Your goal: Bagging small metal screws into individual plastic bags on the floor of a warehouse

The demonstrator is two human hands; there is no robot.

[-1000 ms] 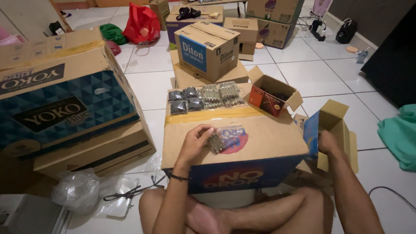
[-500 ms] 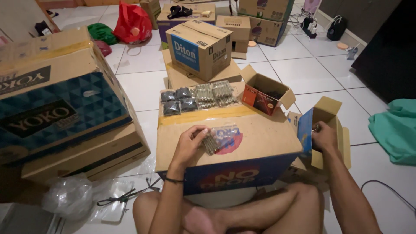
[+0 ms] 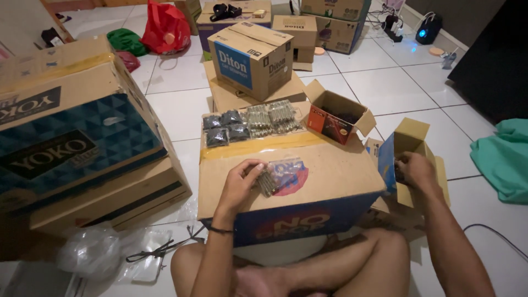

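**Right hand gone deeper into side box; left hand unchanged on bag**

Head view, against the frame half a second earlier: right hand (image 3: 416,169) dropped from the rim of the small blue-and-tan carton (image 3: 410,159) into its mouth, fingers curled downward over something dark inside. Could not tell whether anything was actually gripped; contents hidden by knuckles and the flap. Left hand (image 3: 240,184) stayed put, pinching a small clear bag of metal fasteners (image 3: 270,180) against the top of the large cardboard box (image 3: 291,170), thumb and fingertips closed on the bag's left edge.

Same view, surroundings: finished packets (image 3: 250,124) laid in rows at the box's far edge, dark ones to the left, silvery ones to the right. Open orange carton (image 3: 335,118) just beside them. Crumpled clear plastic (image 3: 91,253) on the tile floor (image 3: 396,88) near the left knee.

Handling judgement: bag likely dense for its size, film thin and slippery, pointed ends liable to pierce. Best pinched at the open neck, load supported from below.
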